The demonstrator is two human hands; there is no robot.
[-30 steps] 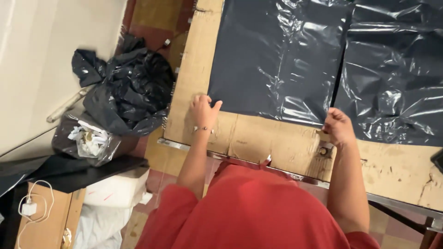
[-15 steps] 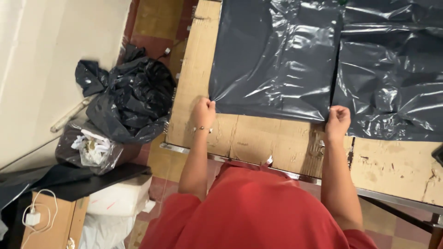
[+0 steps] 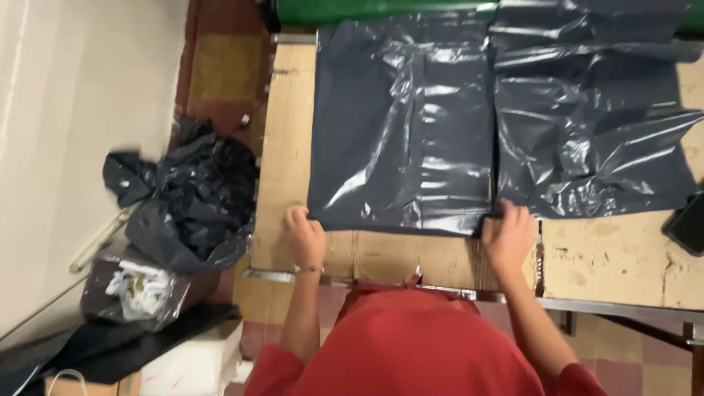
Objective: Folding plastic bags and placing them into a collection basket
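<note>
A dark grey plastic sheet lies flat on a cardboard-covered table. My left hand pinches its near left corner. My right hand grips its near right corner, where it meets a second dark plastic sheet lying to the right. Both hands rest on the cardboard just below the sheet's near edge. My red shirt fills the bottom of the view.
A heap of crumpled black plastic lies on the floor left of the table, beside a clear bag of scraps. A dark flat object sits at the right edge. A green surface runs along the far side.
The view has tilted up, so more of the sheets shows. Both hands have stayed at the sheet's near corners, and the near edge now lies straighter.
</note>
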